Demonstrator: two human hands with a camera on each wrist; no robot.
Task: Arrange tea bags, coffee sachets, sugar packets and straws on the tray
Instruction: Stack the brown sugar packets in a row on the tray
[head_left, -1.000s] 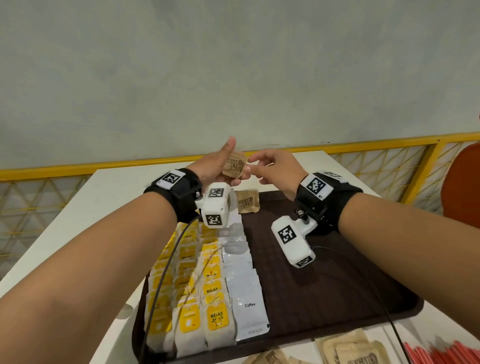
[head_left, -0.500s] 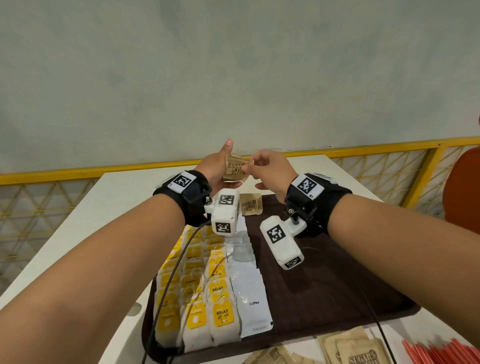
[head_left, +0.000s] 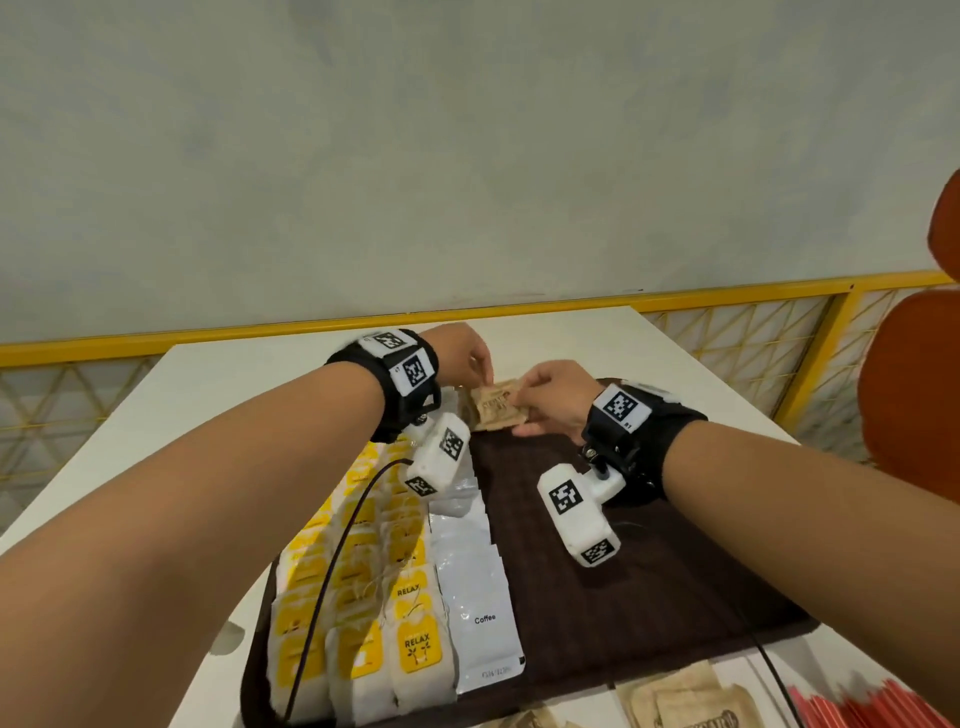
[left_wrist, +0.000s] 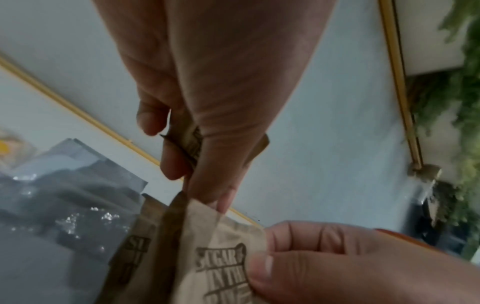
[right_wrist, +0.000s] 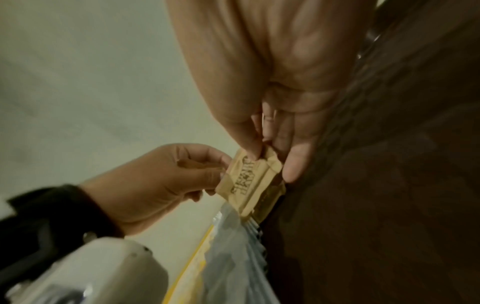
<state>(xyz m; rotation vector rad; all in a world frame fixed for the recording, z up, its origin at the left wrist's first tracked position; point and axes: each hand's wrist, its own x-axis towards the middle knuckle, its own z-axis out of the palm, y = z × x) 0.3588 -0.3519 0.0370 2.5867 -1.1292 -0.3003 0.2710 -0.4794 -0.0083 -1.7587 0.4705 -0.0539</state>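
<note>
At the far end of the dark brown tray (head_left: 623, 597), my right hand (head_left: 524, 400) pinches a brown sugar packet (head_left: 496, 410) between thumb and fingers, low over another sugar packet (left_wrist: 135, 246) lying there. The right wrist view shows that pinch on the packet (right_wrist: 249, 179) by the right hand (right_wrist: 262, 152). My left hand (head_left: 475, 364) is just left of it, fingers curled round spare brown sugar packets (left_wrist: 192, 142), its thumb tip touching the packet's top edge. Yellow tea bags (head_left: 363, 623) lie in rows on the tray's left, with white coffee sachets (head_left: 478, 597) in a column beside them.
Loose sugar packets (head_left: 680, 701) and red straws (head_left: 857, 712) lie on the white table in front of the tray. An orange chair (head_left: 909, 389) stands at the right. A yellow railing (head_left: 727, 296) runs behind the table.
Both hands have come down from mid-air to the tray's far end. The packet once held up between them is now pinched by the right hand, low over the packet lying there.
</note>
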